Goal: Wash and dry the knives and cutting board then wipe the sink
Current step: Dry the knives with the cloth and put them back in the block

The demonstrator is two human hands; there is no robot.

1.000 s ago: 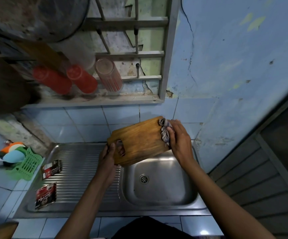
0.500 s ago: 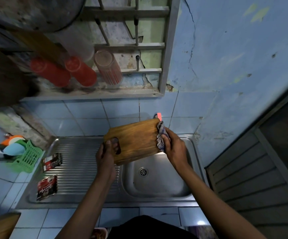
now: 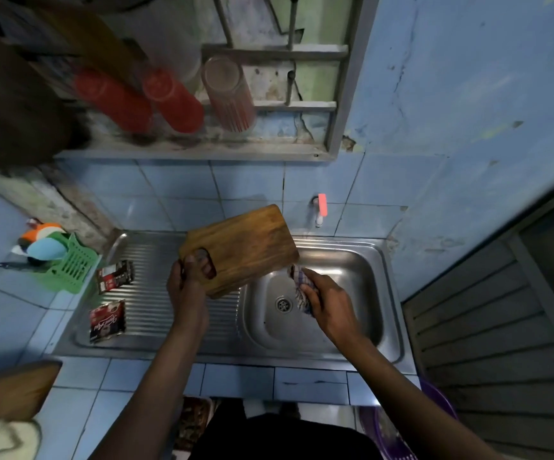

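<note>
A wooden cutting board hangs tilted over the steel sink, partly above the ribbed drainboard. My left hand grips it by the handle hole at its lower left corner. My right hand holds a bunched checked cloth just below the board's right corner, over the basin near the drain. The cloth is off the board's face. No knife is clearly in view.
Two dark sachets lie on the drainboard's left part. A green basket with sponges stands on the tiled counter at the left. A tap sticks out of the wall behind the basin. Red cups stand on a shelf above.
My right hand with the cloth has slid down off the board's right edge to below its corner. The board has tilted flatter toward me. The tap has come into sight.
</note>
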